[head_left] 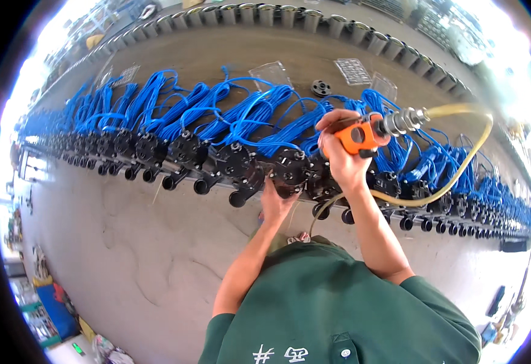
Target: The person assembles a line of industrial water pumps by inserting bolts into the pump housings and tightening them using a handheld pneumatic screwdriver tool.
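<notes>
My right hand (342, 151) is wrapped around an orange air tool (360, 137) held above the row. A metal coupling (406, 121) joins it to a yellowish air hose (473, 159). My left hand (275, 201) grips the lower side of a black pump-like unit (291, 167) in front of me, its fingers partly hidden by the housing. Black round units of the same kind, such as one (235, 160) to the left, stand side by side. Coiled blue cables (254, 115) lie behind them. The air tool's working end is hidden behind my hand.
A round dark metal part (320, 88) lies on the brown surface behind the cables, near a clear plastic tray (271, 74) and a perforated tray (353, 71). Several grey cylinders (312, 22) line the far edge. The hose loops down past my right forearm. Grey floor (138, 242) lies below the row.
</notes>
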Available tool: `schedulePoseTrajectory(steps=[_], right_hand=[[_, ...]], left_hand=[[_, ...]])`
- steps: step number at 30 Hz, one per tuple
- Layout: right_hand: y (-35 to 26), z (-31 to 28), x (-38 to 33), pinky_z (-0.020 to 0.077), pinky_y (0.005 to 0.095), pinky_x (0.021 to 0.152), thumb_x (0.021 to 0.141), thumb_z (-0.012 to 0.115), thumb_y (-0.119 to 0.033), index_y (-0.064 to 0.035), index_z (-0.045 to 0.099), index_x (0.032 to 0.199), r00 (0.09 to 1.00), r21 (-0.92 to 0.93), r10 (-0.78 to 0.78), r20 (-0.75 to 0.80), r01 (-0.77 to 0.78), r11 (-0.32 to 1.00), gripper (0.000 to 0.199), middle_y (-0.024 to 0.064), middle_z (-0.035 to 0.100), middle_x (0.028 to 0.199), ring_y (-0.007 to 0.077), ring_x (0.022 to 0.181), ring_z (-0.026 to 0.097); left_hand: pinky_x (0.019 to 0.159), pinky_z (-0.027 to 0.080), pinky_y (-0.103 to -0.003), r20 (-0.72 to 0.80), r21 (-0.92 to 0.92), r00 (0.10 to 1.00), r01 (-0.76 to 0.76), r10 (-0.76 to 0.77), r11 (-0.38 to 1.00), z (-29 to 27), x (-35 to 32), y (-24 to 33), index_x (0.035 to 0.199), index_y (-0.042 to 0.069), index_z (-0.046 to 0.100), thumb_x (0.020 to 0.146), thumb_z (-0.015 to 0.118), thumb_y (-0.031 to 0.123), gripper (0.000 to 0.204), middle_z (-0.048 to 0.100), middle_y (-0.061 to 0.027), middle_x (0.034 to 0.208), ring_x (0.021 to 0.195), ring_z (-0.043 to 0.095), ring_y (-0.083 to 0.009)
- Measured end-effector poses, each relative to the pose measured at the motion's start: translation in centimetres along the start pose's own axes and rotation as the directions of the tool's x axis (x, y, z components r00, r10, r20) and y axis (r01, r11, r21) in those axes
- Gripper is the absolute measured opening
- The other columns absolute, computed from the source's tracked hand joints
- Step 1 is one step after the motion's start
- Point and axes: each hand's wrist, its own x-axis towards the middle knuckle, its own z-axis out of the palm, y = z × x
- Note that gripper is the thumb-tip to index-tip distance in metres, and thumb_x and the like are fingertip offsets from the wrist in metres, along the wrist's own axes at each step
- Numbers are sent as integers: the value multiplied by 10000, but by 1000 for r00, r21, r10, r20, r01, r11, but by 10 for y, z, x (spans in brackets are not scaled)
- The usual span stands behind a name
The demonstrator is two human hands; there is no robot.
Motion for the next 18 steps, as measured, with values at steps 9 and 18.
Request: schedulePoseTrajectory(steps=[9, 18], right_hand=[[26, -22, -46, 515, 264, 617, 715, 573, 70, 2, 616, 865, 959, 108, 279, 50, -283, 953, 170, 62, 654, 795, 123, 678, 629], [53, -12, -74, 522, 268, 667, 759, 588, 45, -13, 633, 913, 946, 53, 117, 301, -139, 989, 171, 66, 668, 854, 113, 746, 637]], left_hand=[[704, 564, -395, -3, -1, 1000, -6, 6, 1000, -3, 0, 1, 1127, 7, 517, 679, 889, 211, 617, 708, -165, 928, 827, 716, -350], [697, 568, -408, -14, 29, 999, -39, 39, 999, -8, -1, -2, 1178, 14, 483, 690, 877, 200, 655, 712, -150, 915, 830, 716, -344]])
